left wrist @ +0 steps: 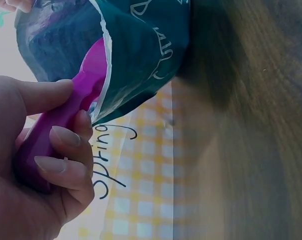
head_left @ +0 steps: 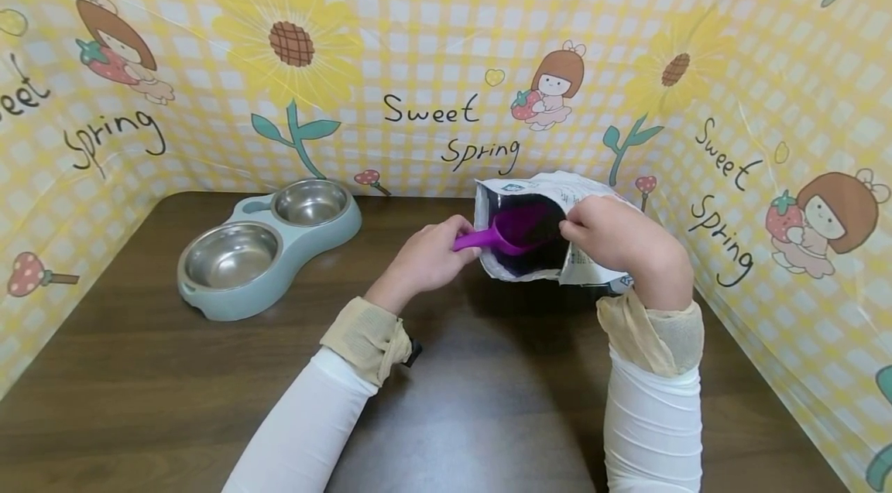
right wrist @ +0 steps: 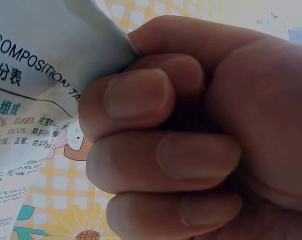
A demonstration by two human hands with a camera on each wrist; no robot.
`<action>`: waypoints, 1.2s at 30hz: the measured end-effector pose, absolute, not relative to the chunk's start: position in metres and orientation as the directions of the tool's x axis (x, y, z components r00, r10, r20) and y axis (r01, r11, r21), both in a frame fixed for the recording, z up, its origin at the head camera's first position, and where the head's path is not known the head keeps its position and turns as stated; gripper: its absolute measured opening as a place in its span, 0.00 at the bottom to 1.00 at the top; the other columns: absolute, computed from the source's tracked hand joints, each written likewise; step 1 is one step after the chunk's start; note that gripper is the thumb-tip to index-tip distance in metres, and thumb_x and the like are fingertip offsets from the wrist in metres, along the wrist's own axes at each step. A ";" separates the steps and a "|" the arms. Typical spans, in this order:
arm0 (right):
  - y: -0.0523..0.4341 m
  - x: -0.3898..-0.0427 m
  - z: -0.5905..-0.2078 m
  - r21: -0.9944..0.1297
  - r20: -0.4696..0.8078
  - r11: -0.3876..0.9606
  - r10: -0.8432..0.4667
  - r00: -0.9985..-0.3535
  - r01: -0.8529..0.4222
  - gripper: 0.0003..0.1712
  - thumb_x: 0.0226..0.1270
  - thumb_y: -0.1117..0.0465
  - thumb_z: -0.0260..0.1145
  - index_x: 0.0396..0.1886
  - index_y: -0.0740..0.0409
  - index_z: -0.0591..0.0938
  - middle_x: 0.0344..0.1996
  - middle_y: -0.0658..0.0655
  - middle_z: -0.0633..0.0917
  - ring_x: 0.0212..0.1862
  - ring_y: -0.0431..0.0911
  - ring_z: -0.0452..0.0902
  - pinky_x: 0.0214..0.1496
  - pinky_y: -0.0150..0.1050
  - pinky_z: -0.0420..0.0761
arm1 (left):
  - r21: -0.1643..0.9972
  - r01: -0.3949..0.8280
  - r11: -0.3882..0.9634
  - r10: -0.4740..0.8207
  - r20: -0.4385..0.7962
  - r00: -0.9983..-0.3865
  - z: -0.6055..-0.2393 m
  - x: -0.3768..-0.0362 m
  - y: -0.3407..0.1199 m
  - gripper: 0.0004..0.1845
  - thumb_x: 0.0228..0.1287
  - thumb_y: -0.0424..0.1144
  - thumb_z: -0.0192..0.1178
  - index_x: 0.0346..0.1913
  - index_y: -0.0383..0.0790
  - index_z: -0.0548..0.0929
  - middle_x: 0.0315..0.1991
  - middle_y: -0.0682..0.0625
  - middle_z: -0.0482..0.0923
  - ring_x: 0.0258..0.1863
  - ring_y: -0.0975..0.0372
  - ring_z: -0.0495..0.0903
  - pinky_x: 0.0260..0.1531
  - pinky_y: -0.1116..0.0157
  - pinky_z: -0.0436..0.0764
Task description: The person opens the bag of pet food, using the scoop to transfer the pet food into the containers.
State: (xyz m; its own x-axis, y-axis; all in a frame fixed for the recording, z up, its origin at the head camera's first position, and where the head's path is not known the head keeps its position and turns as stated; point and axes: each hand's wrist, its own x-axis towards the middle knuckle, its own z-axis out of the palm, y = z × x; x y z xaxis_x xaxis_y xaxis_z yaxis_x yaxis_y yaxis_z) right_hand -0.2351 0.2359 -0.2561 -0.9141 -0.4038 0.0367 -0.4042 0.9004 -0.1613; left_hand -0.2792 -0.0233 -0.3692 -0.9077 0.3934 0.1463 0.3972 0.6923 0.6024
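Observation:
My left hand [head_left: 433, 255] grips the handle of a purple scoop [head_left: 512, 237], thumb along one side and fingers curled round the other in the left wrist view. The scoop's bowl reaches into the mouth of a pet food bag [head_left: 592, 265], whose printed side is white and whose other side is dark green in the left wrist view [left wrist: 146, 55]. My right hand [head_left: 627, 241] pinches the edge of the bag's opening, its other fingers curled in the right wrist view [right wrist: 156, 115]. The dark inside of the bag hides its contents.
A pale blue double feeding bowl [head_left: 272, 268] with two steel dishes stands at the left on the brown wooden table [head_left: 432, 415]. A yellow checked cloth [head_left: 432, 21] with printed flowers and figures walls the table at the back and sides.

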 end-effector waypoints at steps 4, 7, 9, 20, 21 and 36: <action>0.238 -0.235 -0.256 -0.176 0.034 0.895 -0.410 -0.912 -0.409 0.30 0.82 0.62 0.57 0.13 0.49 0.65 0.15 0.45 0.64 0.22 0.42 0.61 0.34 0.39 0.68 | 0.577 0.425 0.697 0.419 0.153 -0.895 -0.367 -0.280 -0.027 0.17 0.81 0.50 0.61 0.62 0.46 0.85 0.38 0.50 0.84 0.35 0.57 0.80 0.39 0.60 0.76; 0.240 -0.236 -0.256 -0.189 0.042 0.891 -0.413 -0.910 -0.414 0.29 0.81 0.63 0.56 0.13 0.49 0.66 0.15 0.46 0.64 0.23 0.42 0.62 0.34 0.39 0.69 | 0.563 0.439 0.700 0.433 0.155 -0.888 -0.364 -0.281 -0.032 0.16 0.81 0.50 0.61 0.62 0.49 0.86 0.37 0.51 0.84 0.36 0.57 0.80 0.41 0.60 0.76; 0.241 -0.236 -0.256 -0.196 0.047 0.889 -0.414 -0.909 -0.415 0.29 0.81 0.63 0.56 0.13 0.50 0.66 0.15 0.46 0.64 0.23 0.42 0.62 0.34 0.39 0.69 | 0.571 0.439 0.694 0.436 0.152 -0.887 -0.362 -0.282 -0.036 0.15 0.82 0.49 0.60 0.61 0.50 0.86 0.37 0.51 0.83 0.36 0.58 0.79 0.41 0.60 0.76; 0.244 -0.236 -0.255 -0.221 0.043 0.882 -0.418 -0.907 -0.417 0.30 0.82 0.64 0.56 0.13 0.49 0.65 0.14 0.45 0.62 0.21 0.41 0.60 0.32 0.38 0.68 | 0.567 0.460 0.683 0.483 0.121 -0.867 -0.359 -0.281 -0.043 0.12 0.83 0.48 0.59 0.61 0.52 0.83 0.36 0.52 0.81 0.34 0.58 0.77 0.39 0.61 0.74; 0.244 -0.236 -0.255 -0.222 0.043 0.882 -0.418 -0.908 -0.416 0.30 0.82 0.64 0.56 0.13 0.49 0.65 0.14 0.45 0.62 0.21 0.41 0.60 0.32 0.38 0.68 | 0.567 0.460 0.683 0.486 0.118 -0.866 -0.359 -0.281 -0.043 0.12 0.83 0.48 0.59 0.61 0.52 0.82 0.36 0.52 0.81 0.33 0.58 0.77 0.38 0.61 0.74; 0.245 -0.236 -0.254 -0.201 0.054 0.889 -0.409 -0.911 -0.411 0.29 0.82 0.63 0.56 0.13 0.49 0.65 0.14 0.45 0.63 0.22 0.42 0.61 0.33 0.39 0.68 | 0.595 0.451 0.665 0.521 0.062 -0.851 -0.351 -0.281 -0.062 0.12 0.86 0.46 0.55 0.64 0.54 0.77 0.41 0.50 0.81 0.37 0.57 0.78 0.42 0.59 0.74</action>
